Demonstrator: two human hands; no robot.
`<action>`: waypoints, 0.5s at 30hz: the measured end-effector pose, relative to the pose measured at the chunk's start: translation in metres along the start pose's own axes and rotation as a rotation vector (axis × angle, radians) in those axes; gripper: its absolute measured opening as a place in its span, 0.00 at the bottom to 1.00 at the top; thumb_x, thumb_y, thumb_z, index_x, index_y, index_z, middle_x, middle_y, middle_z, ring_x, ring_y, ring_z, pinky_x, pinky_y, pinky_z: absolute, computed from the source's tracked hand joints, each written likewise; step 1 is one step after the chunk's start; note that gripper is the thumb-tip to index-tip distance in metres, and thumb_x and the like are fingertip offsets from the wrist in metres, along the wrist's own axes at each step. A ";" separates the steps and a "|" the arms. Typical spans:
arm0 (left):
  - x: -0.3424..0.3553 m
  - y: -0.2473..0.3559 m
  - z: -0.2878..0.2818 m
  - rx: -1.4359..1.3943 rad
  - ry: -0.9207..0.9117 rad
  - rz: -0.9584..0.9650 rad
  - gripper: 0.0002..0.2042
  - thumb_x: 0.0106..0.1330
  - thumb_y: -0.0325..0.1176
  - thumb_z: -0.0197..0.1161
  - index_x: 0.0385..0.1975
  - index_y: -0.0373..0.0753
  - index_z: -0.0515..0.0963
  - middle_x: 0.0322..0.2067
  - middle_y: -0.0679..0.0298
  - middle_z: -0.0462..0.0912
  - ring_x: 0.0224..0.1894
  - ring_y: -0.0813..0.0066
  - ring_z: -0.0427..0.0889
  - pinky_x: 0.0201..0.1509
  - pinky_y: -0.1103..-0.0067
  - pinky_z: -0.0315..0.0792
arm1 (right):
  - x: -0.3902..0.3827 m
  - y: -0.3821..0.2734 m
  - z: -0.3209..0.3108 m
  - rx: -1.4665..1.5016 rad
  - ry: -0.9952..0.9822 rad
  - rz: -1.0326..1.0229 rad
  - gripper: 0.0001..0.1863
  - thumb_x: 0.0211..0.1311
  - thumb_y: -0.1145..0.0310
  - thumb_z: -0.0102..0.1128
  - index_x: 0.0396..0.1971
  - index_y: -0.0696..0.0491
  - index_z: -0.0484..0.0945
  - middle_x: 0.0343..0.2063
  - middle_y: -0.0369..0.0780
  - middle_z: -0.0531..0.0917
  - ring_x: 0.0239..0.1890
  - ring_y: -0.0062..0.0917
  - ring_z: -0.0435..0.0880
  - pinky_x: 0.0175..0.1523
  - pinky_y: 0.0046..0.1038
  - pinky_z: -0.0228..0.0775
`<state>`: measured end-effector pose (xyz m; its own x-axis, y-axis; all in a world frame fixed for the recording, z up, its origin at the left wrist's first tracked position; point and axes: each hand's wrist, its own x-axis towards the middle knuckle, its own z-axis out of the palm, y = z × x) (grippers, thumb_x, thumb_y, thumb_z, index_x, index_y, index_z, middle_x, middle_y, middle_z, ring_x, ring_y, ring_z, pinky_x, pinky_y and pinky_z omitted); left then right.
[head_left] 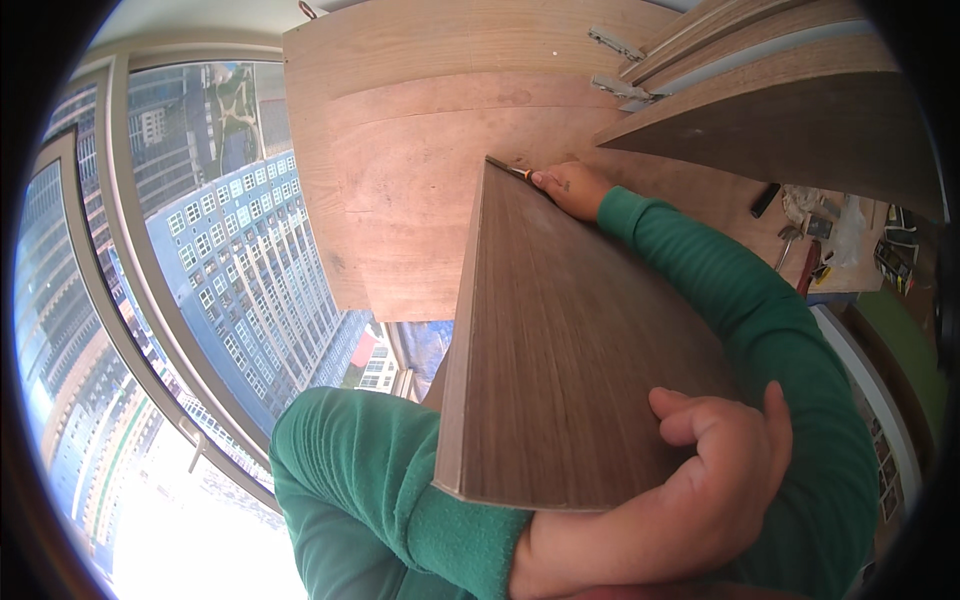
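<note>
A long, dark brown wood-grain board (560, 370) stretches away from me, its lighter narrow edge (465, 350) on the left. At the board's far end my right hand (572, 190) is closed on a slim tool with a dark metal blade (508, 168) and an orange and black handle; its tip lies at the far corner, and its exact kind is unclear. My left forearm passes under the board's near end. My left hand (690, 480) comes up beside the near right part of the board, fingers apart and loosely bent, with nothing visible in them.
A pale plywood worktop (400, 190) lies beyond the board. More brown panels (780, 130) with metal hinges (620, 90) stand at the far right. Hand tools and a clear plastic bag (848, 230) lie on the right. Windows (190, 300) line the left side.
</note>
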<state>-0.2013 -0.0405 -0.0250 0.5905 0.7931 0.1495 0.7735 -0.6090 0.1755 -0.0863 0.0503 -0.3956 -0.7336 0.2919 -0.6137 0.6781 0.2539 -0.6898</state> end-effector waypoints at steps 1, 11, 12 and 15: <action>0.002 0.001 0.001 -0.025 0.000 0.000 0.19 0.62 0.37 0.59 0.49 0.35 0.82 0.21 0.68 0.78 0.25 0.72 0.75 0.33 0.75 0.71 | 0.000 0.000 0.000 0.004 -0.005 0.004 0.27 0.80 0.50 0.44 0.44 0.57 0.86 0.40 0.55 0.87 0.47 0.52 0.84 0.58 0.45 0.73; 0.001 0.002 0.002 -0.096 -0.035 0.000 0.20 0.61 0.38 0.60 0.50 0.33 0.82 0.23 0.68 0.78 0.25 0.69 0.78 0.32 0.73 0.73 | 0.000 -0.002 -0.005 0.028 -0.032 0.004 0.28 0.79 0.48 0.46 0.41 0.58 0.86 0.38 0.57 0.86 0.42 0.53 0.85 0.53 0.46 0.74; 0.001 0.002 0.002 -0.088 -0.028 -0.004 0.20 0.61 0.38 0.60 0.50 0.33 0.82 0.22 0.68 0.78 0.25 0.69 0.78 0.32 0.73 0.73 | 0.001 -0.006 -0.008 0.029 -0.042 -0.011 0.29 0.79 0.48 0.45 0.40 0.59 0.86 0.37 0.57 0.86 0.42 0.53 0.85 0.53 0.47 0.74; -0.005 -0.008 -0.003 0.140 0.007 0.022 0.18 0.62 0.37 0.57 0.48 0.37 0.82 0.20 0.67 0.77 0.25 0.73 0.71 0.35 0.75 0.69 | 0.005 -0.005 -0.007 -0.007 -0.035 -0.025 0.29 0.79 0.47 0.45 0.38 0.60 0.84 0.34 0.57 0.85 0.38 0.52 0.84 0.48 0.46 0.73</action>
<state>-0.2112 -0.0400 -0.0239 0.6062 0.7794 0.1584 0.7854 -0.6180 0.0350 -0.0930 0.0570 -0.3919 -0.7514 0.2525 -0.6096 0.6596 0.2674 -0.7024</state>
